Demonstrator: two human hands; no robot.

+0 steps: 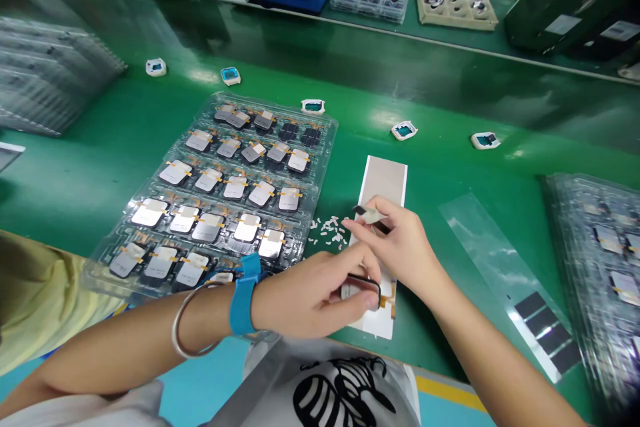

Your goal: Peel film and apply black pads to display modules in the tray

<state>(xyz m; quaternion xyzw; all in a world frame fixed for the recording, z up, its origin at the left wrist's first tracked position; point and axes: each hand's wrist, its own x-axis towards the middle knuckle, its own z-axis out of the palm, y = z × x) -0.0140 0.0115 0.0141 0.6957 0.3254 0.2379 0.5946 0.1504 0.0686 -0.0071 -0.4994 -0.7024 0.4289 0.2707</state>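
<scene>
Pinching a small dark-edged module (356,285) between thumb and curled fingers, the left hand (310,300) sits just right of the near end of the clear tray (319,177). An orange ribbon (387,301) shows at the module's right edge. Farther right of the tray, the right hand (400,240) has thumb and fingers nearly together on a slim dark-and-pale piece (371,215); I cannot tell what it is. Beneath both hands lies a pale strip (385,180), and white scraps (330,230) are scattered between it and the tray. Similar modules (235,187) lie in rows on the tray. Five white housings (313,106) form a loose line beyond it, some off to its right.
</scene>
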